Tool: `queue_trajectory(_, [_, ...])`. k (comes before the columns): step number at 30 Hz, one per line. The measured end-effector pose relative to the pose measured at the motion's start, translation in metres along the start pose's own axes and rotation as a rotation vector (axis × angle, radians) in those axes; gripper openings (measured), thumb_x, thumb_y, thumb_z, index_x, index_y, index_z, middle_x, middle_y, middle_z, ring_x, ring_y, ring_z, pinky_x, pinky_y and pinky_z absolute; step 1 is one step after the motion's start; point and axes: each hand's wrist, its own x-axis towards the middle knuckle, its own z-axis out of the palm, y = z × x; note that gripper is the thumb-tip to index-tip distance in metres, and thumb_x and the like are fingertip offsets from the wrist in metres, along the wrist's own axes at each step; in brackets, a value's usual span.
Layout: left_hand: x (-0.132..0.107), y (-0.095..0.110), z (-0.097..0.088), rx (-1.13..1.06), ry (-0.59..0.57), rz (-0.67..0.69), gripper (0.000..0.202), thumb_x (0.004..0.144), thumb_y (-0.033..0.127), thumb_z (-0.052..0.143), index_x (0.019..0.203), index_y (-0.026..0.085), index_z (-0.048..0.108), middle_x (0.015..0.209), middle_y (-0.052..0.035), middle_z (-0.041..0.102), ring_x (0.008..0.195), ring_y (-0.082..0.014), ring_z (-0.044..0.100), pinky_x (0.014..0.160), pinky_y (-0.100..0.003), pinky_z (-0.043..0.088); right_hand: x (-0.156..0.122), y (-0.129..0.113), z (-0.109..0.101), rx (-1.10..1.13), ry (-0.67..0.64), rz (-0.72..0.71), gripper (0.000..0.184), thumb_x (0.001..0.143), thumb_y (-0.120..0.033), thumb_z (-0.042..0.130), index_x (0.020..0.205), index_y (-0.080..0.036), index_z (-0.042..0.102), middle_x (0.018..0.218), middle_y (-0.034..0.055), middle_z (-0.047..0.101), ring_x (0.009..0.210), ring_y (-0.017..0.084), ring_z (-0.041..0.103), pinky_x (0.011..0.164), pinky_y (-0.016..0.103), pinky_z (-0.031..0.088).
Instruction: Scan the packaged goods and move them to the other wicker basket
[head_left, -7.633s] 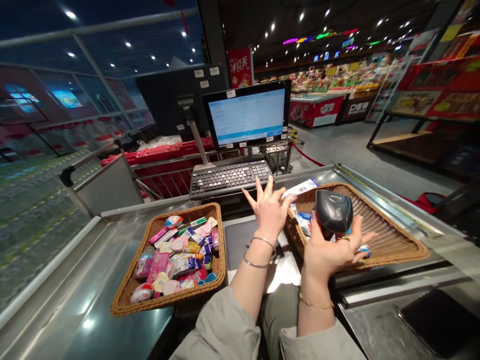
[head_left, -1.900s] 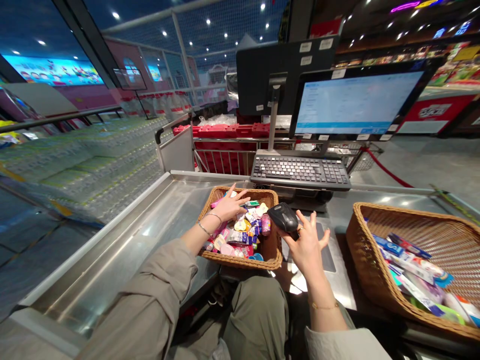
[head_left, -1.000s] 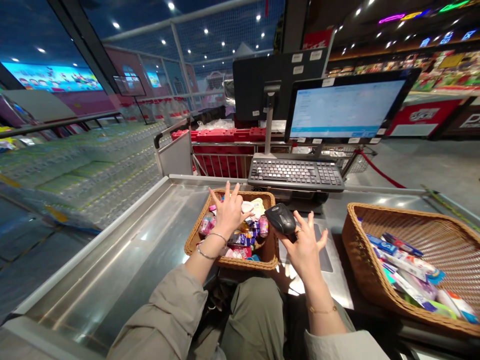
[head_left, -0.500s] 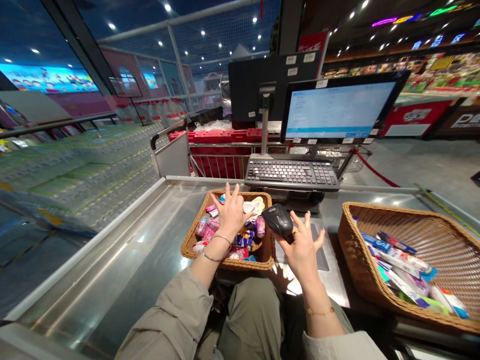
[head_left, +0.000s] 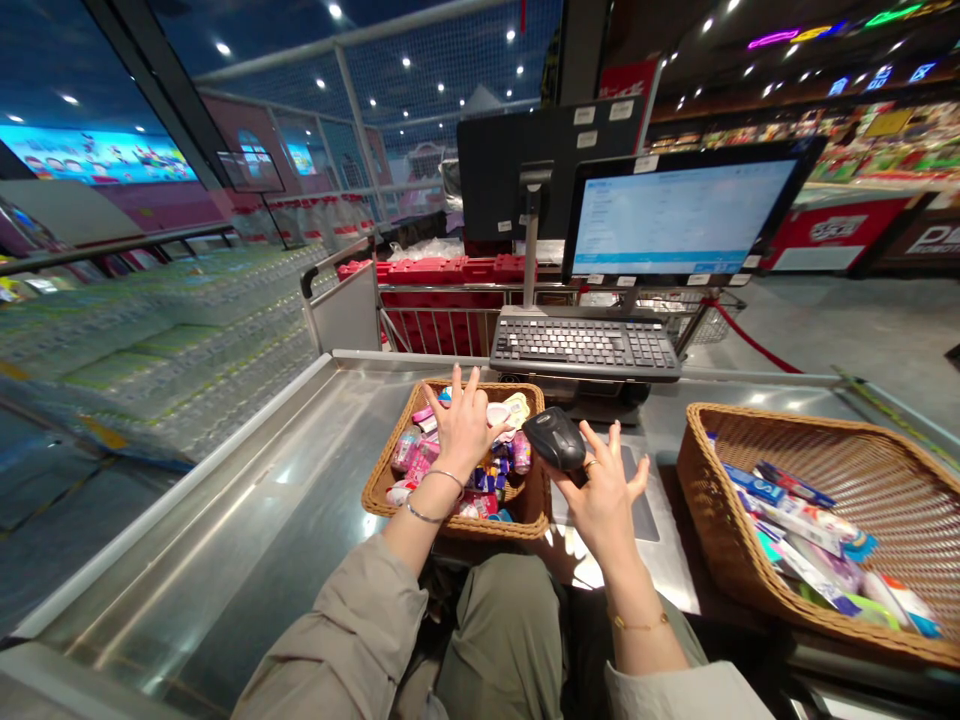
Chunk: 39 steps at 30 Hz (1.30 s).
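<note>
My left hand [head_left: 463, 432] is over the smaller wicker basket [head_left: 375, 503] with its fingers spread and nothing in its grasp. Below it lie several small packaged goods, among them pink packs [head_left: 424, 460], dark blue wrapped pieces [head_left: 491, 472] and a yellowish-white item [head_left: 516, 410] close to the thumb. My right hand [head_left: 604, 495] has a black handheld barcode scanner [head_left: 556, 438] between thumb and index finger, while its other fingers stick out apart. The scanner's head points left, at the basket's right rim; its lower part is hidden by the hand.
On the right stands a larger wicker basket [head_left: 701, 520] with toothpaste boxes [head_left: 757, 485] and other packets. A keyboard [head_left: 585, 343] and a lit monitor [head_left: 679, 220] stand behind the metal counter [head_left: 285, 520]. Past its far edge is a trolley with red crates [head_left: 457, 272].
</note>
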Motion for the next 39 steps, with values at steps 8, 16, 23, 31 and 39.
queue_trajectory(8, [-0.0006,-0.001,0.003,0.001,0.017,0.008,0.027,0.086,0.044,0.073,0.091,0.021,0.06,0.158,-0.0168,0.043,0.154,-0.0418,0.019,0.115,-0.084,-0.002,-0.0006,0.0004,-0.0001,-0.003,0.005,-0.006,0.032,0.096,-0.044,0.05,0.11,-0.024,0.071,0.147,0.0099,0.059,0.153,0.039,0.026,0.111,0.082,0.006])
queue_trajectory(16, [0.0,0.0001,0.0012,-0.003,0.008,0.007,0.023,0.087,0.041,0.072,0.09,0.021,0.06,0.157,-0.017,0.044,0.154,-0.0415,0.02,0.115,-0.084,-0.003,-0.0001,-0.0004,-0.0003,0.0,0.006,-0.006,0.033,0.096,-0.045,0.049,0.108,-0.023,0.071,0.146,0.0105,0.06,0.153,0.041,0.027,0.11,0.082,0.007])
queue_trajectory(23, [-0.0005,-0.0021,0.0044,-0.009,0.025,0.025,0.025,0.088,0.044,0.07,0.091,0.021,0.06,0.158,-0.0164,0.044,0.155,-0.0407,0.017,0.115,-0.083,-0.003,-0.0002,0.0006,-0.0001,-0.016,0.002,-0.014,0.035,0.097,-0.045,0.047,0.111,-0.023,0.07,0.146,0.0119,0.059,0.152,0.04,0.027,0.11,0.081,0.007])
queue_trajectory(31, [-0.0004,-0.0016,0.0033,-0.013,0.026,0.022,0.024,0.088,0.042,0.071,0.091,0.021,0.06,0.158,-0.0165,0.044,0.154,-0.0414,0.019,0.116,-0.083,-0.002,0.0008,0.0011,0.0008,-0.015,0.005,-0.019,0.036,0.096,-0.045,0.047,0.113,-0.024,0.07,0.145,0.0105,0.06,0.152,0.042,0.028,0.11,0.082,0.007])
queue_trajectory(39, [0.0012,-0.0014,0.0045,-0.011,0.015,0.004,0.025,0.085,0.04,0.074,0.093,0.021,0.06,0.158,-0.0163,0.044,0.155,-0.041,0.019,0.116,-0.082,-0.005,0.0001,0.0008,-0.0011,0.002,-0.006,-0.032,0.034,0.096,-0.045,0.048,0.106,-0.023,0.071,0.147,0.011,0.059,0.152,0.041,0.027,0.11,0.082,0.007])
